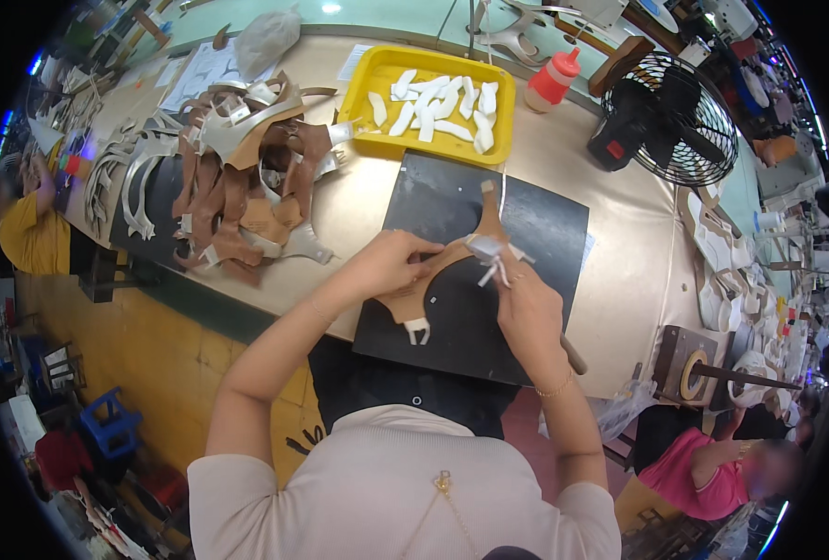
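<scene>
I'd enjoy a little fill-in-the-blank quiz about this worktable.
1. The tray holding white strips is coloured ____.
2. The left hand grips a tan piece over a ____ board.
3. In the picture, the fan stands to the ____ of the bottle.
4. The brown heap lies to the tray's ____ side.

Missing words: yellow; black; right; left.

Seeing tan now on the cut piece (494,224), white on its forked tip (418,325); catching black on the board (531,210), bright yellow on the tray (433,151), white on the strips (449,89), red on the bottle (550,82), black on the fan (659,107), brown through the heap (287,163), pale gold across the surface (620,317)!
</scene>
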A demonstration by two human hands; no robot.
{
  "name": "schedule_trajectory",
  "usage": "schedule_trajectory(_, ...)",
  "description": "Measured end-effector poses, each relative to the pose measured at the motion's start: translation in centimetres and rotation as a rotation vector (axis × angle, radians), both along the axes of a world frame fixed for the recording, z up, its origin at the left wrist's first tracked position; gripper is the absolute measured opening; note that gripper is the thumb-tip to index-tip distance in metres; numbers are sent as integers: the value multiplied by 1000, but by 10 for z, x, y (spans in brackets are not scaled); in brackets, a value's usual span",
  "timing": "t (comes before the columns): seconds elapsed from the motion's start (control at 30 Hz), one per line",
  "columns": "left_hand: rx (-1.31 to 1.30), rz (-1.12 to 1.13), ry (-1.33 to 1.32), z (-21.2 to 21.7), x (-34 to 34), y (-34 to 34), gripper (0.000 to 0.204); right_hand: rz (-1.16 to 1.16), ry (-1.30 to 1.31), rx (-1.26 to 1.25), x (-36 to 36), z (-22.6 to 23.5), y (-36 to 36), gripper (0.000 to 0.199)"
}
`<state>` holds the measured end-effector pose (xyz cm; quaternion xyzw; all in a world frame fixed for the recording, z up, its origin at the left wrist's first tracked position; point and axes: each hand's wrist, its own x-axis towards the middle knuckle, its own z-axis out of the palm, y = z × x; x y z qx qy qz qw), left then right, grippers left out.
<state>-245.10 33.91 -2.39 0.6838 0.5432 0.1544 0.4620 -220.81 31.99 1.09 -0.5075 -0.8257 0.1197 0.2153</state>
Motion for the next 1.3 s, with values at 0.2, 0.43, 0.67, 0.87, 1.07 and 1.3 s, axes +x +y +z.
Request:
schedule_trajectory(0.2, -55, 138, -14, 1, 9, -6, 31, 34, -153, -88, -16, 1, -7, 44)
schedule_trajectory(0.43, -46, 177, -63, -2, 10, -9, 30, 49, -98, -7, -18, -10, -14, 41)
schedule_trajectory(0.67, -30, -68, -126, -6, -4, 1, 57, 100, -175, -95, -12, -15, -7, 45)
schedule_trajectory(0.87, -283, -70, -123, 3, -10, 14, 58, 63, 160, 46, -16, -2, -14, 45)
schedule_trajectory(1.07, -405, -21, -173, 10, -8, 16, 55, 89, 19, -53, -18, 1, -10, 49)
schedule_trajectory(1.3, -406, -13, -146, 12, -6, 17, 55, 83, -124, -121, -28, -3, -14, 46)
